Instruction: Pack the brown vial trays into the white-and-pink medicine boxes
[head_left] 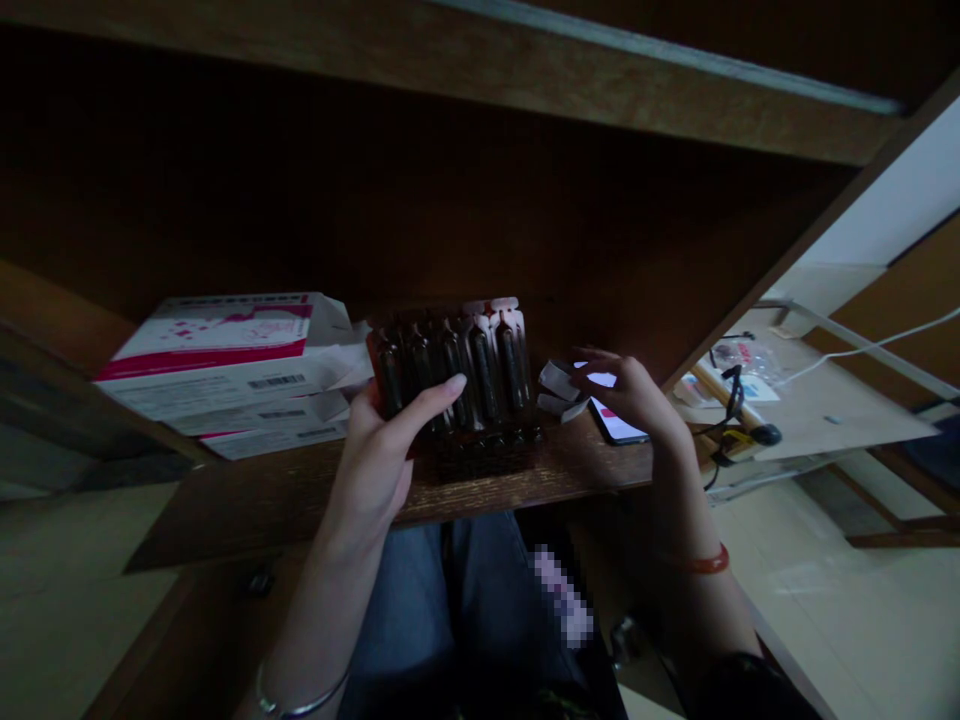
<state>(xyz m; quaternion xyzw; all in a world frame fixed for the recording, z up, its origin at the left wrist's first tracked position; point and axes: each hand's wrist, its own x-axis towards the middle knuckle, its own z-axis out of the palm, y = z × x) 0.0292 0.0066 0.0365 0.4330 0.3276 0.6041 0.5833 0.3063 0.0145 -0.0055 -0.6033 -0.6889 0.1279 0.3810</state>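
My left hand [382, 430] is closed round the side of a row of brown ampoules [484, 365], its thumb pressed across their front. The ampoules hold dark liquid and stand nearly upright side by side, with pale caps on top. More dark ampoules [495, 437] lie just below them at the desk edge. To the right, my right hand [634, 390] hovers over a phone with its fingers loosely stretched out. Their tips come close to small folded whitish pieces [561, 385]; I cannot tell whether they touch. The phone [621, 425] lies partly hidden under that hand, its screen lit.
White and magenta cartons [225, 360] are stacked on the left, their end flaps open towards the ampoules. The dark wooden desk [247, 500] has a shelf board [525, 75] overhead. On the right stand a side table [825, 400] with a plastic bag, and a rail with black cables [731, 420].
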